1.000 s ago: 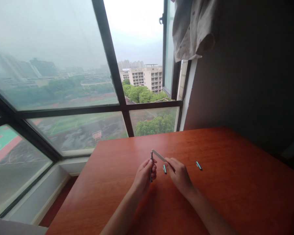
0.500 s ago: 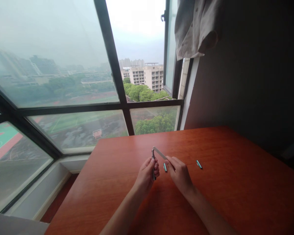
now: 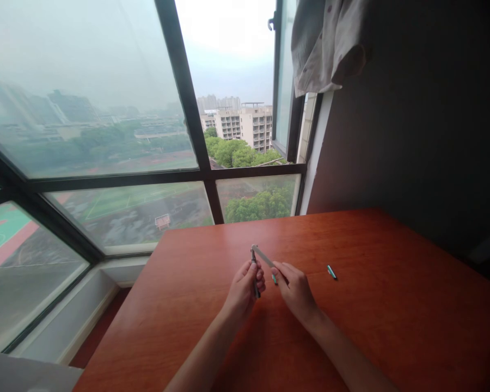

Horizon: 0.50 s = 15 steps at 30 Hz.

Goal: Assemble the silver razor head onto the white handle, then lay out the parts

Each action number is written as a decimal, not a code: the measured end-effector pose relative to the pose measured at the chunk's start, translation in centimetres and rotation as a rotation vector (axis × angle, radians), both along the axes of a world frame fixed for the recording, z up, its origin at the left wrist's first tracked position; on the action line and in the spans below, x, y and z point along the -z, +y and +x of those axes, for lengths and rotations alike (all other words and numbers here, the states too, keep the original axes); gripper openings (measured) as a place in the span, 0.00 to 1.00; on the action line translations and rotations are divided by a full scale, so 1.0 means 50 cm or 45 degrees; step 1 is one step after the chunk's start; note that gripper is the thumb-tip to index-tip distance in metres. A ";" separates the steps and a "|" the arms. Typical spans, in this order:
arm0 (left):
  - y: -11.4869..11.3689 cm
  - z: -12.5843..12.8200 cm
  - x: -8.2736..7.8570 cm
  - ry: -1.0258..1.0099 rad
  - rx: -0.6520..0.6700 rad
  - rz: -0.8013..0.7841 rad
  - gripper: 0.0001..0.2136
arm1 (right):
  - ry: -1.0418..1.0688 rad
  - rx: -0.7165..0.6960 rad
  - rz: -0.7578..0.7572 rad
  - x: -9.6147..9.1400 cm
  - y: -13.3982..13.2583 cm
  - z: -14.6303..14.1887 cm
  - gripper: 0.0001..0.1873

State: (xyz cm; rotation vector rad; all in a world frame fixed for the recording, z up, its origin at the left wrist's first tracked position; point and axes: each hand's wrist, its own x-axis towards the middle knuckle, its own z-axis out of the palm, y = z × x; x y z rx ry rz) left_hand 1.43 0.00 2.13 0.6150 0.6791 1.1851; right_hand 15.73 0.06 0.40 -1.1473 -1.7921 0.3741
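Note:
My left hand (image 3: 245, 283) is closed around the dark, silver-edged handle of a slim folding tool (image 3: 263, 256) that looks like a straight razor. The handle stands nearly upright, its lower end showing beneath my fingers. From a joint at the top, a flat pale metal arm slopes down to the right. My right hand (image 3: 296, 288) pinches the far end of that arm between thumb and fingers. Just behind the right fingertips lies a small green piece (image 3: 274, 279), partly covered by the hand. A similar green and dark piece (image 3: 331, 272) rests farther right.
Both hands are above a reddish-brown wooden table (image 3: 179, 316). Beyond its far edge stand dark-framed windows (image 3: 204, 177), one pane swung open. A grey cloth garment (image 3: 324, 49) hangs at the upper right, beside a dark wall (image 3: 412, 136).
My right hand has shifted slightly left with the metal arm, now covering part of the nearer green piece. The angle between arm and handle looks almost the same.

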 end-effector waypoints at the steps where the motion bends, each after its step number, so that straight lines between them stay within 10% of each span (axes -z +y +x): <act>1: 0.000 0.000 0.000 0.003 0.000 0.004 0.16 | -0.004 0.010 0.001 0.000 0.000 -0.001 0.16; 15: 0.001 0.000 0.003 0.018 -0.003 0.024 0.16 | 0.046 0.036 -0.076 -0.006 0.003 0.005 0.18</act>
